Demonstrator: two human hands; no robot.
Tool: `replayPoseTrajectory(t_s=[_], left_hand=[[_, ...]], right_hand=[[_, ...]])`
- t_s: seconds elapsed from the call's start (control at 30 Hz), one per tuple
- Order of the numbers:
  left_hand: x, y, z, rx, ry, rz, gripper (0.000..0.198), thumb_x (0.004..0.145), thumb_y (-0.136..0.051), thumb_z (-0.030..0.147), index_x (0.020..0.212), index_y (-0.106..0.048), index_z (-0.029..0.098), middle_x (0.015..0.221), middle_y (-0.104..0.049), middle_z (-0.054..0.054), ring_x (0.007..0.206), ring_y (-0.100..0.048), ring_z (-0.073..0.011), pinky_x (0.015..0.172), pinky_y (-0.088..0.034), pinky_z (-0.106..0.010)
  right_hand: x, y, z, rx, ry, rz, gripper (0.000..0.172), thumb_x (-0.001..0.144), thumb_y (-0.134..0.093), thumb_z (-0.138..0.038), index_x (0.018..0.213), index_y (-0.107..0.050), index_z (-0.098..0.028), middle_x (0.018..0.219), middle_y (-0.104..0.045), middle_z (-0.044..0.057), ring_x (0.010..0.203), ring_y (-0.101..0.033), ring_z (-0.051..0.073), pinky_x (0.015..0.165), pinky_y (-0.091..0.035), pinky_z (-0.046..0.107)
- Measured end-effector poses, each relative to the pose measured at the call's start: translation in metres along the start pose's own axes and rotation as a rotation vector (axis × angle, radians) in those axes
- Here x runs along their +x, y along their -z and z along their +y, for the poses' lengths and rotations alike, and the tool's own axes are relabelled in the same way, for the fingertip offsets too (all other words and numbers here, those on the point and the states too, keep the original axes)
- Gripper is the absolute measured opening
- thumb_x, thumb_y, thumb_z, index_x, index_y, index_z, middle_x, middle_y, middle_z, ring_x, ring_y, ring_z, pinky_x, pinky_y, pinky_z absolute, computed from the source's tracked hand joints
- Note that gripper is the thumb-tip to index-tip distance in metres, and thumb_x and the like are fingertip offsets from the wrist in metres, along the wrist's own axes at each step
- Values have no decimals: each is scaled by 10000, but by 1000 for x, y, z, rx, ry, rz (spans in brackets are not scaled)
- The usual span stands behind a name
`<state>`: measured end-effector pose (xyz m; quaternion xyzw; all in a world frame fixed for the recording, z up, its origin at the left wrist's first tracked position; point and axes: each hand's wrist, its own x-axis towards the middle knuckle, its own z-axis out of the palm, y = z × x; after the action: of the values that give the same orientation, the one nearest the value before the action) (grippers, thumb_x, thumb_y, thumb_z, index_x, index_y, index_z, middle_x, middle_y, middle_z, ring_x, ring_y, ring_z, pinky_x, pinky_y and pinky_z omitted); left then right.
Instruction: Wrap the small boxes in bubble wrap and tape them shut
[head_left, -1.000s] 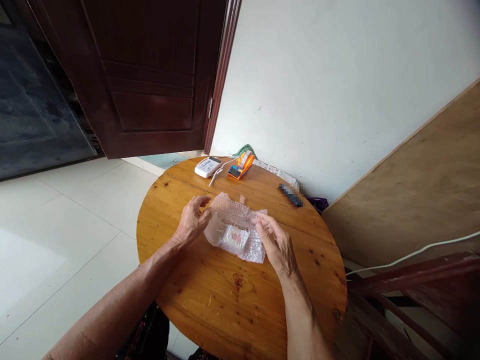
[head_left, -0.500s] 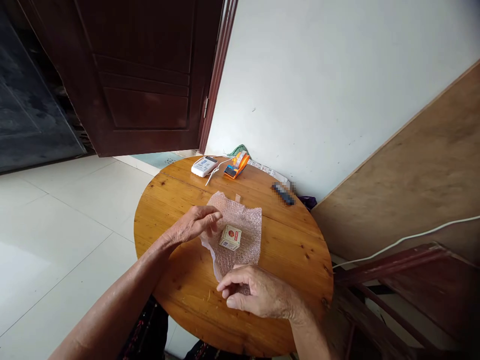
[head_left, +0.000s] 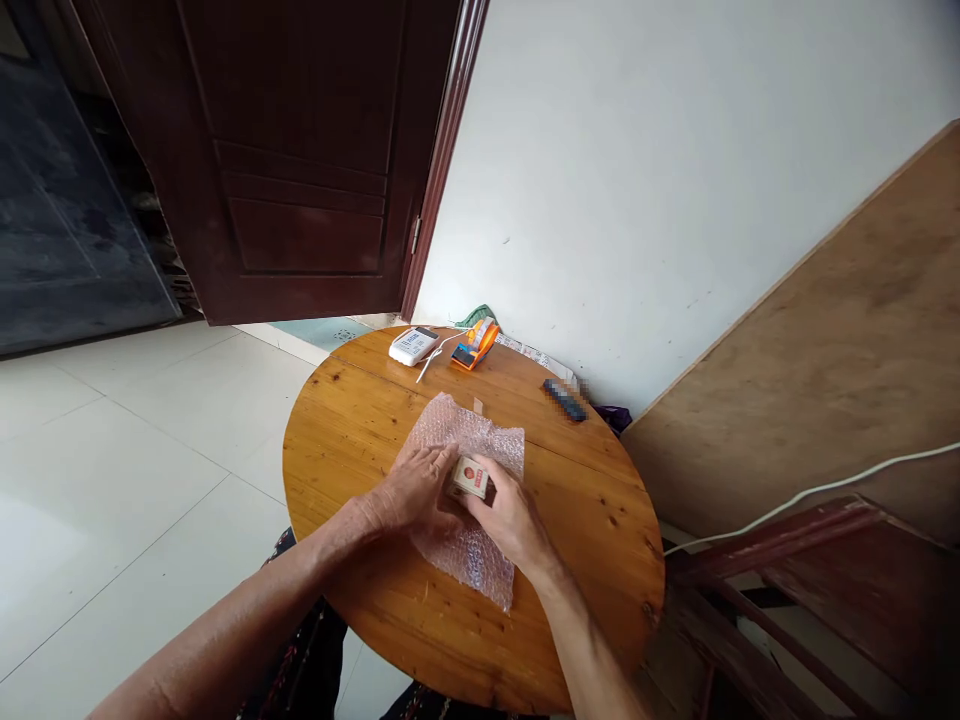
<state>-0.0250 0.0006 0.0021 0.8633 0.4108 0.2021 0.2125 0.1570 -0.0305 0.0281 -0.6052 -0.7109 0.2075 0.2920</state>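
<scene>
Dark clothing (head_left: 321, 650) with small reddish marks

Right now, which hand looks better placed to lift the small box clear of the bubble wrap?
Probably the right hand: its thumb and forefinger bracket the right side of the small box, while the left hand mostly lies along the opposite side.

The wooden table (head_left: 345, 420) looks glossy, the plastic bubble wrap (head_left: 476, 565) bumpy, the box (head_left: 471, 476) papery.

A room in what looks like a home
A dark panelled door (head_left: 307, 170), pale tiled floor (head_left: 120, 490), scuffed white wall (head_left: 637, 190) and round wooden table (head_left: 581, 535) suggest it
</scene>
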Motion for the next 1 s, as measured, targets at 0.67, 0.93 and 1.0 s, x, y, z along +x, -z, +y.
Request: replayPoseTrajectory(t_s=[0.67, 0.93, 1.0], left_hand=[[1, -16, 10, 176, 3, -46, 1149, 618, -686, 775, 1496, -335, 121, 1566, -307, -231, 1469, -230, -406, 1198, -177, -552], [19, -3, 8, 231, -60, -9, 762, 772, -652, 628, 1373, -495, 186, 1469, -456, -190, 1368, -404, -383, 1120, -312, -549], [22, -2, 6, 259, -38, -9, 744, 797, -641, 598, 1391, -477, 180, 1475, -455, -188, 1400, -366, -380, 1141, -278, -556]], right_hand=[[-8, 34, 23, -264, 303, 282, 292, 928, -460, -287, 1118, -661, -194, 1242, -648, 118, 1176, -585, 242, 1040, -454, 411], [32, -7, 32, -461, 187, -31, 432, 955, -383, -178, 1346, -566, -186, 1418, -551, 116, 1320, -482, 263, 1102, -376, 455], [34, -8, 39, -506, 172, -17, 424, 977, -383, -223, 1367, -549, -190, 1452, -522, 120, 1346, -457, 280, 1096, -369, 472]])
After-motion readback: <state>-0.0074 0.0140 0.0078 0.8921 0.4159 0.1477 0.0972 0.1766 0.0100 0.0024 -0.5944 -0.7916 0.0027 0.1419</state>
